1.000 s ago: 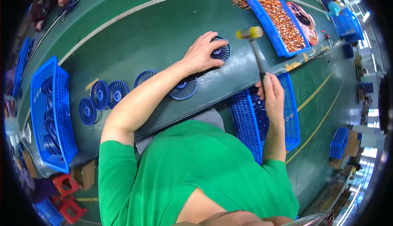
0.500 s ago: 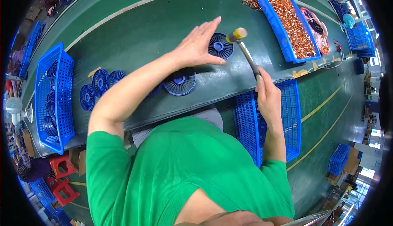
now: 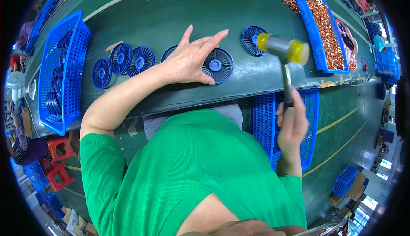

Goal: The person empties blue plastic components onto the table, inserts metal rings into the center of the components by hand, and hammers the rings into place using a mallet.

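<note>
My left hand (image 3: 188,61) is spread open, its thumb and fingertips at the left edge of a blue spoked plastic disc (image 3: 224,58) lying flat on the green table. I cannot tell if it presses on the disc. My right hand (image 3: 293,123) grips the dark handle of a mallet (image 3: 276,45), whose metal head has yellow ends. The mallet is held up off the table, its head just right of another spoked disc (image 3: 250,39). Part of a further disc (image 3: 168,53) shows behind my left hand.
Several more discs (image 3: 121,58) lie to the left, beside a blue basket (image 3: 72,86) holding others. At the far right stands a blue tray (image 3: 304,20) of copper-coloured pieces. Another blue basket (image 3: 314,129) sits below the table's near edge. Red stools (image 3: 60,148) stand at the lower left.
My left hand has shifted left, away from the farther disc and over to the nearer one. My right hand has moved right and nearer with the mallet, whose head has swung away from that farther disc.
</note>
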The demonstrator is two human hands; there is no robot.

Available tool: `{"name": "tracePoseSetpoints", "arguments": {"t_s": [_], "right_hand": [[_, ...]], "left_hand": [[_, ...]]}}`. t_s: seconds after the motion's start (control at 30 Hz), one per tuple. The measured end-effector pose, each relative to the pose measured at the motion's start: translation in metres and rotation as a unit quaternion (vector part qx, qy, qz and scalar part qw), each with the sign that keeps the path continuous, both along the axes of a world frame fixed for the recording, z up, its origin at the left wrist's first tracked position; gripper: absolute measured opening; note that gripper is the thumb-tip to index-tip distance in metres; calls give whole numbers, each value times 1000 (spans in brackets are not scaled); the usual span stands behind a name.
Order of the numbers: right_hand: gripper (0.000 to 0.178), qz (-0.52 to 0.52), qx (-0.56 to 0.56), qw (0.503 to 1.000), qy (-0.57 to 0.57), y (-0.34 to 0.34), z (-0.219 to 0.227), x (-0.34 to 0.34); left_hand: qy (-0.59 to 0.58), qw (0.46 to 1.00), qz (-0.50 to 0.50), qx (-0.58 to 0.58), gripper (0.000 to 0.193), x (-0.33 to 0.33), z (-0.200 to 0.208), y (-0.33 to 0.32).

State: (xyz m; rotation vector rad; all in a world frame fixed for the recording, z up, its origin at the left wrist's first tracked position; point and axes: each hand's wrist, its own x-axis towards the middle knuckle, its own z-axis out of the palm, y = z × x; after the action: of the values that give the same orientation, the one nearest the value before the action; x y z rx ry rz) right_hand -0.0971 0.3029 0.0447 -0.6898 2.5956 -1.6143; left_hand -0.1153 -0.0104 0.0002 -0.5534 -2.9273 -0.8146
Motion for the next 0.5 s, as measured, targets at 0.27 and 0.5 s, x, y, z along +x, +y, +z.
{"name": "tracePoseSetpoints", "arguments": {"t_s": [0.27,0.5], "right_hand": [[41,76,155,975,138,-27,-43,-3],[42,126,257,956,59,-25,-50,9]], "left_hand": [[28,1000,-9,-11,120,15,5,-15],[-18,998,54,-36,120,41,7,-56]]}}
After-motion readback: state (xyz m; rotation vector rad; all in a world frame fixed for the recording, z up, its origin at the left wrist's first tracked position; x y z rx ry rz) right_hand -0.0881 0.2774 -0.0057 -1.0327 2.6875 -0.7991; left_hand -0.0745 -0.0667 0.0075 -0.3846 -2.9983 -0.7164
